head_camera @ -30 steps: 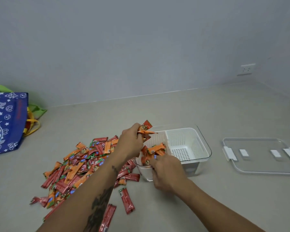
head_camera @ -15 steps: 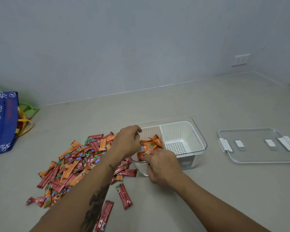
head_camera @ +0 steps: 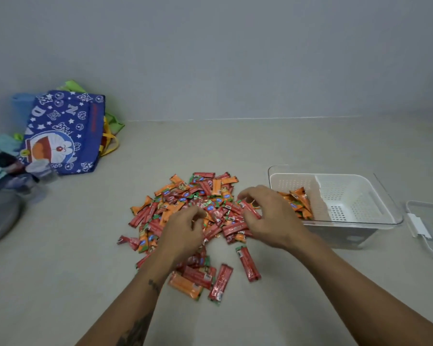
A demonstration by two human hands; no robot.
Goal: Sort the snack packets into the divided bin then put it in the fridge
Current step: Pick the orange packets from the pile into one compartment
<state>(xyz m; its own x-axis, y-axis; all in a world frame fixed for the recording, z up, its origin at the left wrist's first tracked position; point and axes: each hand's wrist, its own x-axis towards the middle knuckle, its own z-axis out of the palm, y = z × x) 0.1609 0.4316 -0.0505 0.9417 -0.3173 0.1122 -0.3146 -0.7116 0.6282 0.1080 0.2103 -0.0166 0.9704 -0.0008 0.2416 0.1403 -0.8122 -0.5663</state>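
A pale grey wall (head_camera: 235,53) rises behind a beige countertop (head_camera: 60,283). One blue cartoon tote bag (head_camera: 65,131) lies far left. One divided bin (head_camera: 345,196), holding several orange packets (head_camera: 299,201) in its left compartment, sits right of one heap of red and orange snack packets (head_camera: 198,216). One clear lid (head_camera: 428,228) lies at the right edge. Two hands work the heap: the left hand (head_camera: 183,236) and right hand (head_camera: 270,218) both have curled fingers among packets; whether they grip any cannot be told.

There is one view only, from the head. It looks forward and down on the table (head_camera: 60,283), close over the pile of snack packets (head_camera: 198,211), and it faces the wall (head_camera: 210,58) behind the table.
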